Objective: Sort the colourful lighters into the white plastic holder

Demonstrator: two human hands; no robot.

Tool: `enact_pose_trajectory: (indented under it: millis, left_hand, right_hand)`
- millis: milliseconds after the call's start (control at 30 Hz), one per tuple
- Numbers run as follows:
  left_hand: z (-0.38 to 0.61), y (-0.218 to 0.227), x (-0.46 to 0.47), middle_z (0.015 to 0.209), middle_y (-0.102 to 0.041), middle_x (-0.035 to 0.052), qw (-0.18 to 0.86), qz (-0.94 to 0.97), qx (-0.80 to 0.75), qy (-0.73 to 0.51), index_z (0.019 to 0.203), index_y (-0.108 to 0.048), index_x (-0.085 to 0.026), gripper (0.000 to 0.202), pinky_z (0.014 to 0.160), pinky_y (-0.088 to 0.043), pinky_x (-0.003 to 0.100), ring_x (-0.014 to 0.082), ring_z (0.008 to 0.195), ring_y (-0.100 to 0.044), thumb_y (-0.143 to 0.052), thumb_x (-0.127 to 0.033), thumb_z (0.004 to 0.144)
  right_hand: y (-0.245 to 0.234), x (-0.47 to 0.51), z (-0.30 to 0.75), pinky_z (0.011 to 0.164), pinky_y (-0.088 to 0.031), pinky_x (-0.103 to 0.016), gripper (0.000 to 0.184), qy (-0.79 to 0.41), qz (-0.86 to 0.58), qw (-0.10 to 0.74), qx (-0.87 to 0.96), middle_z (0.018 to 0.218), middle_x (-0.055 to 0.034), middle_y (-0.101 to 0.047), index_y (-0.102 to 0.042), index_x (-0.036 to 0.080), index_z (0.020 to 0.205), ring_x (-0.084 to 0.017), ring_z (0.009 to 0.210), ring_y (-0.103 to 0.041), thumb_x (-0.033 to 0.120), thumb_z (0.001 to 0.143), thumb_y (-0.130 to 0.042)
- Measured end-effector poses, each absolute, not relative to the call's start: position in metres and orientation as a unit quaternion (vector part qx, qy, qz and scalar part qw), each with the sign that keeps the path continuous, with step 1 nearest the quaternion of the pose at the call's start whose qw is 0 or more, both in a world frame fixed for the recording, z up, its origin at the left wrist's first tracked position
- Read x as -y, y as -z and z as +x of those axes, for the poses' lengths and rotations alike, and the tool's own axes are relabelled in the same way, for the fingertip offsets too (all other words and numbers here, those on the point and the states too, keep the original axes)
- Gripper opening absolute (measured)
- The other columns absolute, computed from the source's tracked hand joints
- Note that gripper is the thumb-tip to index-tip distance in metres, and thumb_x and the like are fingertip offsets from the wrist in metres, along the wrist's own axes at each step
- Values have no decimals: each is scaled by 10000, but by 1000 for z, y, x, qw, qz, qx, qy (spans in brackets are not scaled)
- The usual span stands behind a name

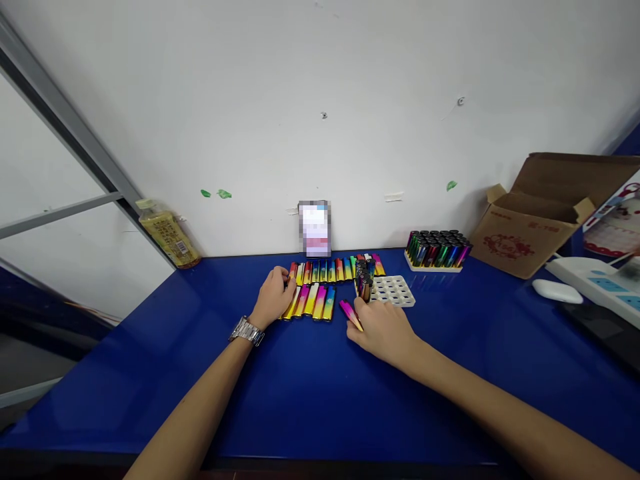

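Observation:
My right hand [383,328] is closed on a pink-and-yellow lighter [351,315], tilted just in front of a white holed tray [400,291]. Several dark-topped lighters [365,280] stand upright at the tray's left end. My left hand [273,295], with a metal watch at the wrist, is at the left end of the lying lighters. Its curled fingers are on a yellow lighter [291,305], partly hidden by the hand. Beside it, a front row of shiny lighters [319,302] in pink, yellow, white and blue lies flat. A second row of colourful lighters [331,270] lies behind.
A full rack of upright lighters [437,250] stands at the back right, near an open cardboard box [525,233]. A phone [315,230] leans on the wall. A yellow bottle [169,233] tilts at the left. A power strip [607,287] and white mouse-like object [557,291] are at the right.

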State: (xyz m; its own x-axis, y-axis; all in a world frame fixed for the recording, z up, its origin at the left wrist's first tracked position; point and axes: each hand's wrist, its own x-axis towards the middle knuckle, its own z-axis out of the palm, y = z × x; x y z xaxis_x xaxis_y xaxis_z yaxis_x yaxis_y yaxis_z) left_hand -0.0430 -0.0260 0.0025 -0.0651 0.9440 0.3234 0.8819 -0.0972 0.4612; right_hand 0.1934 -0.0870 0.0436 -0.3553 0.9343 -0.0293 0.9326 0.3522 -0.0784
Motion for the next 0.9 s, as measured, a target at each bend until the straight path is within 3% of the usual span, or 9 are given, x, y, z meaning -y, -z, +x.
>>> enact_pose_trajectory:
  millis: [133,233,433,567,633,733,800,900]
  left_hand:
    - [-43,-3,26,910,-594,84,54,685,-668,-285,899,-444,-201,153,751,-474,378,238,852,-598,-420,-350,871]
    - [-43,-3,27,906,-592,82,55,686,-666,-289,879,-445,-207,158,752,-472,374,237,855,-595,-414,-362,873]
    - [-42,-5,27,882,-587,68,56,685,-666,-290,858,-451,-215,177,743,-470,369,235,841,-593,-408,-386,870]
    - [-42,-5,26,882,-588,69,60,684,-668,-288,860,-454,-215,184,753,-467,375,238,846,-590,-405,-392,864]
    - [-42,-5,26,883,-590,71,59,685,-666,-291,858,-453,-216,184,762,-467,378,241,859,-589,-404,-393,860]
    - [-42,-5,26,881,-595,73,59,686,-664,-292,855,-452,-217,186,774,-468,385,245,871,-589,-397,-394,860]
    - [-41,-6,27,882,-597,75,61,685,-666,-290,858,-453,-215,186,779,-468,387,245,876,-588,-397,-393,859]
    - [-40,-7,27,893,-600,77,60,683,-669,-286,864,-454,-214,184,779,-469,385,243,882,-586,-399,-389,857]
  right_hand:
    - [-49,81,205,509,-293,-270,133,-112,-531,1,840,758,-119,-659,-575,145,824,-251,707,-635,245,752,-526]
    - [-45,76,216,511,-267,-266,57,-167,-457,73,871,660,-59,-605,-493,177,745,-195,630,-586,218,780,-473]
    - [-35,71,224,427,-302,-217,70,-510,-334,379,697,551,68,-539,-381,224,781,-92,396,-475,167,742,-386]
    - [-34,59,227,367,-179,-206,44,-553,-330,555,526,405,108,-345,-434,219,713,-64,327,-249,245,689,-460]
    - [-35,52,231,358,-131,-213,204,-570,-346,572,478,371,96,-277,-455,211,616,-59,329,-184,375,739,-458]
    - [-35,45,236,341,-100,-230,503,-596,-390,568,413,343,69,-221,-369,226,461,-64,314,-161,582,816,-351]
    - [-35,43,236,334,-94,-234,561,-600,-418,568,378,331,60,-202,-307,230,418,-66,305,-163,597,840,-329]
    - [-35,43,233,324,-84,-232,549,-605,-455,561,336,318,51,-198,-267,228,402,-66,291,-151,500,878,-286]
